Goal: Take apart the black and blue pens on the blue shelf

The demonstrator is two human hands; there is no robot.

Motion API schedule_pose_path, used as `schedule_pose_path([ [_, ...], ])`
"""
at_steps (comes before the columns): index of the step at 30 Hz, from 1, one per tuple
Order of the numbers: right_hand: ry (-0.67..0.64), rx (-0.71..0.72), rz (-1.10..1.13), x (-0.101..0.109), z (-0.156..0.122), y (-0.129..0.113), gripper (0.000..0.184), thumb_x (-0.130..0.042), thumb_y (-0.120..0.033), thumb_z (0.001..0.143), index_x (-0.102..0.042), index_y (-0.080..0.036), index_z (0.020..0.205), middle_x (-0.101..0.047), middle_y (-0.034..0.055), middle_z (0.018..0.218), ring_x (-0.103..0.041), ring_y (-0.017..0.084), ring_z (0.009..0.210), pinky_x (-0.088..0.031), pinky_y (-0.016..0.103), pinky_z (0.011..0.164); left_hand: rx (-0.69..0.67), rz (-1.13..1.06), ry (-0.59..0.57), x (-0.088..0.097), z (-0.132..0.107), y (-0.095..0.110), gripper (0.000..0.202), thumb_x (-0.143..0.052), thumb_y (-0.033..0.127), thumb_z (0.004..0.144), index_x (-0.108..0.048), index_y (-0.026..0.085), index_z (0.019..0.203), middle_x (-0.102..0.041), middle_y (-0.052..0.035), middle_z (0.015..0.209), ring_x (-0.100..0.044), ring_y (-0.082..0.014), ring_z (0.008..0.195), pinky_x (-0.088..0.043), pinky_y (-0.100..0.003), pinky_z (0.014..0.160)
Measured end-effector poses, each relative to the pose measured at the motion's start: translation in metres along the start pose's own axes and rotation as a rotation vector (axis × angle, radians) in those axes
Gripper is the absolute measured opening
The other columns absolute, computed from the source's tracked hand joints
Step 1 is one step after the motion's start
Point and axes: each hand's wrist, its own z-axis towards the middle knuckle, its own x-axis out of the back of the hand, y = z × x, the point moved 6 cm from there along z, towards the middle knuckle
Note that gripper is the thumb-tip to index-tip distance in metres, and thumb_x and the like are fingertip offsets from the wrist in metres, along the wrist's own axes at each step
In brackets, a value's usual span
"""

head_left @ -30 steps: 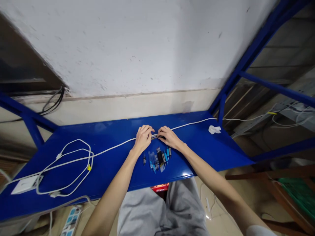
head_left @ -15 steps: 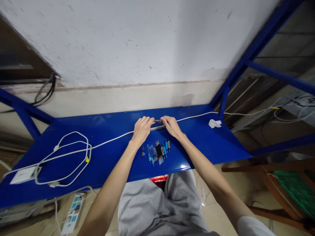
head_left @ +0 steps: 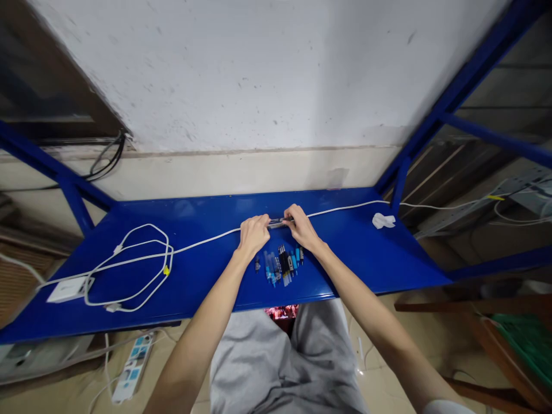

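Note:
My left hand [head_left: 254,234] and my right hand [head_left: 298,223] face each other over the blue table. Their bent fingers close on the two ends of slim, clear-and-dark pens [head_left: 277,222] lying crosswise between them. How many pens there are is too small to tell. Nearer to me lies a row of pen parts: clear blue barrels [head_left: 270,267], black pieces [head_left: 283,260], and short bright-blue pieces [head_left: 294,261]. One small dark clear piece [head_left: 257,264] sits apart at the row's left.
A white cable [head_left: 207,240] crosses the blue table [head_left: 345,253] behind the hands and loops at left beside a white box [head_left: 70,288]. Crumpled white tissue [head_left: 383,221] lies at right. Blue frame posts [head_left: 401,178] rise at both sides. A power strip [head_left: 133,368] is on the floor.
The slim pen between my fingertips has come down toward me, onto or against the pens lying just below it. My view has shifted a little to the left.

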Motion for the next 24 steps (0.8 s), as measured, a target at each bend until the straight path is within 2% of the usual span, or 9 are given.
schedule_pose_path([
  [3,-0.037,-0.058,-0.002,-0.003,-0.003,0.005,0.028,-0.049,-0.046,0.105,-0.059,-0.022,0.113,-0.065,0.0076,0.100,-0.058,0.023,0.090,-0.044,0.036,0.085,-0.007,0.033,-0.035,0.000,-0.001,0.001,0.023,-0.046,0.011,0.093,-0.065,0.021,0.087,-0.073,-0.0075,0.084,-0.068,-0.0244,0.083,-0.038,-0.033,0.070],
  [6,-0.089,-0.133,-0.003,-0.008,-0.005,0.015,0.032,-0.042,-0.043,0.108,-0.066,-0.023,0.099,-0.067,0.0042,0.086,-0.060,0.021,0.079,-0.044,0.034,0.080,-0.005,0.041,-0.062,-0.001,0.000,0.004,0.025,-0.045,0.010,0.093,-0.067,0.021,0.088,-0.074,-0.0078,0.086,-0.069,-0.0243,0.085,-0.041,-0.033,0.073],
  [8,-0.036,-0.112,0.032,-0.005,-0.005,0.017,0.030,-0.049,-0.045,0.105,-0.067,-0.022,0.097,-0.069,0.0061,0.091,-0.061,0.022,0.084,-0.045,0.034,0.080,0.003,0.040,-0.076,-0.002,0.001,0.006,0.025,-0.045,0.011,0.093,-0.067,0.021,0.089,-0.074,-0.0077,0.087,-0.069,-0.0243,0.086,-0.041,-0.033,0.073],
  [11,0.028,-0.069,0.051,-0.002,-0.003,0.017,0.032,-0.063,-0.049,0.098,-0.065,-0.023,0.116,-0.070,0.0086,0.107,-0.061,0.026,0.096,-0.046,0.038,0.087,0.002,0.039,-0.074,-0.004,0.003,0.007,0.023,-0.046,0.012,0.093,-0.067,0.021,0.090,-0.075,-0.0077,0.089,-0.070,-0.0247,0.088,-0.041,-0.033,0.073],
  [13,0.001,-0.097,0.018,-0.005,-0.001,0.020,0.030,-0.058,-0.049,0.101,-0.067,-0.024,0.116,-0.072,0.0068,0.099,-0.060,0.025,0.091,-0.044,0.039,0.086,0.000,0.038,-0.071,-0.005,0.004,0.008,0.023,-0.046,0.012,0.094,-0.067,0.020,0.090,-0.075,-0.0078,0.089,-0.070,-0.0248,0.089,-0.041,-0.033,0.073],
  [15,-0.021,-0.115,-0.012,-0.007,-0.001,0.022,0.031,-0.050,-0.046,0.105,-0.071,-0.024,0.103,-0.073,0.0055,0.090,-0.059,0.023,0.085,-0.042,0.038,0.083,0.005,0.039,-0.069,-0.005,0.005,0.009,0.023,-0.046,0.013,0.095,-0.067,0.020,0.090,-0.075,-0.0082,0.088,-0.070,-0.0248,0.088,-0.040,-0.033,0.073],
  [17,-0.003,-0.095,-0.017,-0.006,-0.001,0.020,0.031,-0.050,-0.044,0.105,-0.070,-0.022,0.095,-0.073,0.0059,0.090,-0.058,0.023,0.085,-0.041,0.038,0.082,0.013,0.041,-0.073,-0.006,0.005,0.010,0.023,-0.046,0.014,0.096,-0.067,0.020,0.089,-0.075,-0.0085,0.088,-0.070,-0.0249,0.087,-0.039,-0.034,0.071],
  [21,0.044,-0.043,-0.046,-0.002,-0.003,0.015,0.025,-0.058,-0.043,0.102,-0.069,-0.021,0.098,-0.071,0.0069,0.097,-0.057,0.025,0.092,-0.040,0.039,0.085,0.026,0.039,-0.078,-0.005,0.004,0.011,0.022,-0.047,0.016,0.097,-0.066,0.020,0.087,-0.075,-0.0080,0.086,-0.070,-0.0246,0.085,-0.037,-0.033,0.069],
  [24,0.023,-0.038,-0.066,-0.001,-0.003,0.015,0.028,-0.061,-0.046,0.100,-0.070,-0.022,0.111,-0.072,0.0074,0.101,-0.058,0.025,0.096,-0.040,0.039,0.086,0.037,0.029,-0.071,-0.004,0.004,0.009,0.023,-0.046,0.017,0.098,-0.066,0.021,0.087,-0.075,-0.0076,0.087,-0.070,-0.0239,0.085,-0.035,-0.033,0.068],
])
